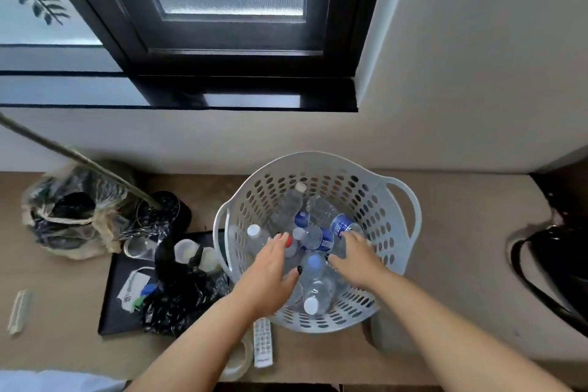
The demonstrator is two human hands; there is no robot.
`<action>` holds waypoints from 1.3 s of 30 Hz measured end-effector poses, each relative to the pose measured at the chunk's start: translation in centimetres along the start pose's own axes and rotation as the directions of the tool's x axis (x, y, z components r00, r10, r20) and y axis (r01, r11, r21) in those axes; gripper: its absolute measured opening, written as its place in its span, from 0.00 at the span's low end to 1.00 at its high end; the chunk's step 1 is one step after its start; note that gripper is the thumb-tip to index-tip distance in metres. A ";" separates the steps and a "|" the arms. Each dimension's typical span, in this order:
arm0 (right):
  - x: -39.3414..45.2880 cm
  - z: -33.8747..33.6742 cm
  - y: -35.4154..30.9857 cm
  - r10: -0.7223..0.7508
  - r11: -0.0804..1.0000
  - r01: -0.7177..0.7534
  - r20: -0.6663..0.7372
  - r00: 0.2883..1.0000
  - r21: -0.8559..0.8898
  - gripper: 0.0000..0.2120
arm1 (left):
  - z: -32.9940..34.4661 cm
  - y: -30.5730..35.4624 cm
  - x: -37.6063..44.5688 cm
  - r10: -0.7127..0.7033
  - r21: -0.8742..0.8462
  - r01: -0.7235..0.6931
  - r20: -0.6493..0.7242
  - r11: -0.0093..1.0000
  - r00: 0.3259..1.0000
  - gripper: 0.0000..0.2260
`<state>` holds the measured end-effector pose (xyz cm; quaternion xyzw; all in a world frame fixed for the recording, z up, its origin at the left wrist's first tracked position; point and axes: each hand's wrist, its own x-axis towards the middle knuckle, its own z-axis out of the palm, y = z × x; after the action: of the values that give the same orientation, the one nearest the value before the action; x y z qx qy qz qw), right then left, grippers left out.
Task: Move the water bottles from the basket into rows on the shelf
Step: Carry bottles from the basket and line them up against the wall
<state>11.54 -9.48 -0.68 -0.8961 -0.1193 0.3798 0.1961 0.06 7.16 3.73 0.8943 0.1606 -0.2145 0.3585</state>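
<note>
A round white perforated basket [350,181] stands on the beige surface against the wall, holding several clear water bottles with white, blue and red caps. Both my hands reach down into it. My left hand [273,264] lies over the bottles at the basket's left, fingers spread, beside a red-capped bottle [289,245]. My right hand [356,251] rests on a blue-labelled bottle [342,226] at the right, fingers curled over it; whether it grips is unclear. A blue-capped bottle [315,264] lies between my hands. No shelf is in view.
A black tray [117,302] with jars, crumpled black plastic and small items lies left of the basket. A plastic bag [63,213] and a plant pot [165,207] stand further left. A white remote [262,344] lies in front. A black cable [541,280] curls at right.
</note>
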 end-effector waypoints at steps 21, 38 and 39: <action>14.9 8.1 -0.4 -0.065 0.992 0.069 0.041 0.997 -0.109 0.22 | 4.7 -4.8 6.5 -0.050 -0.219 0.013 -0.166 0.976 0.985 0.27; -2.1 -4.3 -0.9 0.041 0.851 0.135 -0.322 0.946 0.507 0.21 | -0.3 5.9 0.0 -0.047 -0.333 -0.008 -0.159 0.943 0.986 0.25; -3.5 -5.6 -1.4 0.024 0.846 0.158 -0.332 0.943 0.510 0.20 | -0.7 6.6 -0.6 -0.045 -0.348 -0.015 -0.165 0.937 0.985 0.25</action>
<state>13.13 -11.00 5.72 -0.8525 -0.0075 0.2373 0.4657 2.63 2.97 8.27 0.8306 0.2328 -0.1080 0.4942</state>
